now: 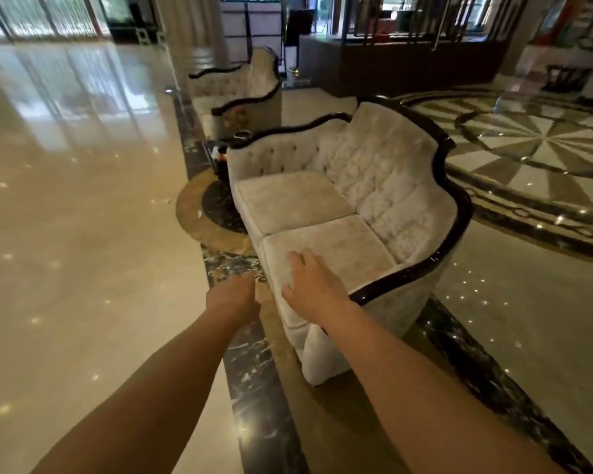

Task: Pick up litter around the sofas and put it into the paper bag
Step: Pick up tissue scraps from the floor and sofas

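Note:
A pale tufted two-seat sofa [339, 206] with a dark wooden frame stands right in front of me. My right hand [310, 285] hovers over the near seat cushion, fingers spread, holding nothing. My left hand [235, 295] reaches down just left of the sofa's front edge. Its fingers point away from me and are mostly hidden. A small pale scrap [260, 278] lies on the dark marble strip at its fingertips. Two more white scraps [162, 201] [199, 213] lie on the floor to the left of the sofa. No paper bag is in view.
A second matching sofa [240, 87] stands farther back. Between the two sofas is a small dark side table [218, 155] with items on it. Glossy marble floor spreads to the left and right. A dark counter [408, 66] runs along the back.

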### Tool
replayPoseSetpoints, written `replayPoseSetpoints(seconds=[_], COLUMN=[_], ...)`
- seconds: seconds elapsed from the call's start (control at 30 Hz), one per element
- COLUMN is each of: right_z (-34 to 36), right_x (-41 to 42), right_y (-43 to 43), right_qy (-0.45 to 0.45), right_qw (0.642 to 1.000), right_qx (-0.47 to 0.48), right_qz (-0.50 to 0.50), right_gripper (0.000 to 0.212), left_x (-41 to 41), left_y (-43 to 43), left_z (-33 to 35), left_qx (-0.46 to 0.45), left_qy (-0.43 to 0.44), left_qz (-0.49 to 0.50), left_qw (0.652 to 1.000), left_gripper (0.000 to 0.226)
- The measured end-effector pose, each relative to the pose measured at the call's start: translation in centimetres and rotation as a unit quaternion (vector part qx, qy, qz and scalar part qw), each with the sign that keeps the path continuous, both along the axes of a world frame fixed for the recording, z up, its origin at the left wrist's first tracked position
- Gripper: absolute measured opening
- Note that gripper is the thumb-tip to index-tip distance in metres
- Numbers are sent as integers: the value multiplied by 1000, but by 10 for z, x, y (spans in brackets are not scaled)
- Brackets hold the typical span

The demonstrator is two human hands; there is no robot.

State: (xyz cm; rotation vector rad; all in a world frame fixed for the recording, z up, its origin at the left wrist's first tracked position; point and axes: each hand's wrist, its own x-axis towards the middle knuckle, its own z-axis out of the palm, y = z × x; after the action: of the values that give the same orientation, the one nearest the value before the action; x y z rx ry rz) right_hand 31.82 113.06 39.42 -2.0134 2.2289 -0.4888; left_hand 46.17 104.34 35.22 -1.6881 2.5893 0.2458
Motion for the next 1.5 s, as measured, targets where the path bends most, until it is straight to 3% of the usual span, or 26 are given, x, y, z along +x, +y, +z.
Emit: replayPoseSetpoints(seconds=[0.3, 0.6, 0.73, 0.97, 1.2, 1.33, 1.5], right_z=[-33, -74, -75, -90, -113, -93, -78], right_x=[50, 72, 80, 126, 176, 195, 196], right_y=[-155, -385, -486, -628, -813, -940, -1066], right_qy=[4, -28, -12, 27, 77, 34, -10], right_qw=[997, 987, 982, 967, 954, 964, 972], right_qx=[69, 142, 171, 199, 213, 222, 223], right_qz=[28, 62, 84, 160, 198, 140, 76], right_gripper=[44, 57, 55, 49, 46, 56, 61], left_x=[72, 135, 157, 181, 226, 250, 247], left_y=[-119, -305, -391, -506, -700, -844, -1003], left_z=[-30, -55, -56, -78, -116, -109, -80], left_qx=[-11, 42, 48, 83, 118, 170, 163], left_qy=[-13, -88, -74, -65, -60, -31, 8], left_qz=[52, 126, 189, 202, 201, 200, 171], left_qw=[999, 987, 978, 974, 971, 965, 972], left_gripper=[41, 34, 28, 32, 33, 37, 42])
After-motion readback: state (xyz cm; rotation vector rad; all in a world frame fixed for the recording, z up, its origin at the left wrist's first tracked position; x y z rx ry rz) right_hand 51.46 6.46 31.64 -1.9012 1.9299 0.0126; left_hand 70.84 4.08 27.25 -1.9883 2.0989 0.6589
